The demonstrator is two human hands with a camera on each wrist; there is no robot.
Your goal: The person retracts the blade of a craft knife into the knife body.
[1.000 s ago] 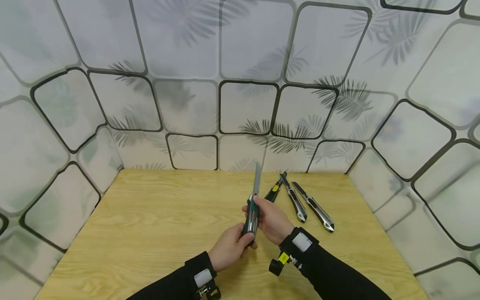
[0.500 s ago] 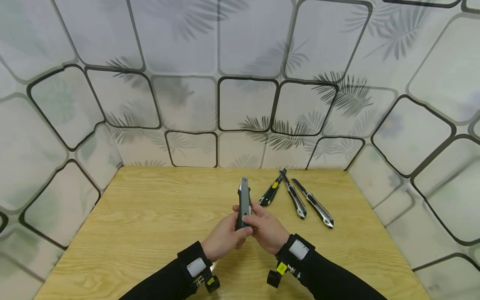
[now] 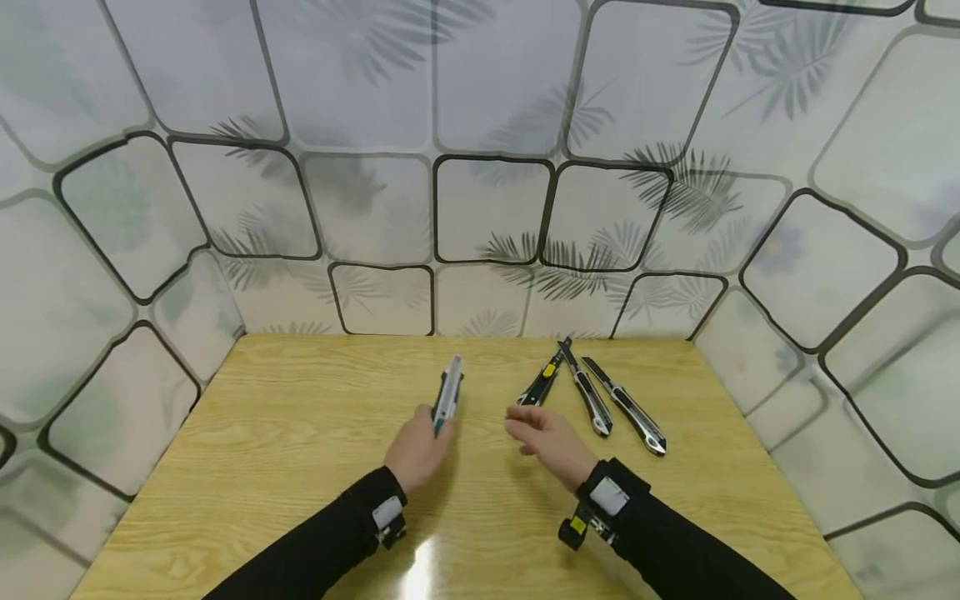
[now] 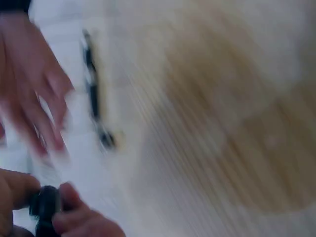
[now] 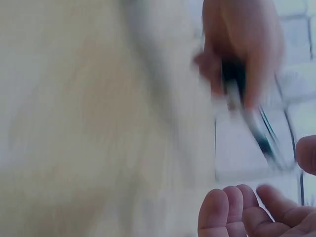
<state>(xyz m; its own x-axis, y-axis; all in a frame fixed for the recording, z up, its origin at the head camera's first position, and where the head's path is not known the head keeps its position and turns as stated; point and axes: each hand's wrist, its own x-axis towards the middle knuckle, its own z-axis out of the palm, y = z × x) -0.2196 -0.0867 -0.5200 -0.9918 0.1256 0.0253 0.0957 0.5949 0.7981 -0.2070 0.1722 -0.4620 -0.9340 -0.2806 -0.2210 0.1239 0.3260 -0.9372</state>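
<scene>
A pale wall covering (image 3: 495, 208) with dark rounded outlines and grey leaf prints stands behind a wood-grained table (image 3: 315, 417). Above this table, about midway between its left and right edges, the left hand (image 3: 420, 446) grips a grey-and-teal utility knife (image 3: 448, 395), thumb and fingers curled round its near end. The knife's long axis runs away from the person, the free end aimed at the table's far edge and leaning a little to the right.

The right hand (image 3: 551, 439) is apart from it, fingers softly bent and side by side, with a gap between them and the thumb (the right wrist view shows this best). Its fingertips come near the lower end of a dark green cutter (image 3: 540, 387) with a yellow slider; whether they touch is unclear.

That cutter slants rightward to the far edge. Beside it, a silver-and-black cutter (image 3: 589, 395) points to the far edge, leaning left, and the outermost cutter (image 3: 628, 412), nearest the table's right edge, slants likewise, more steeply sideways.
</scene>
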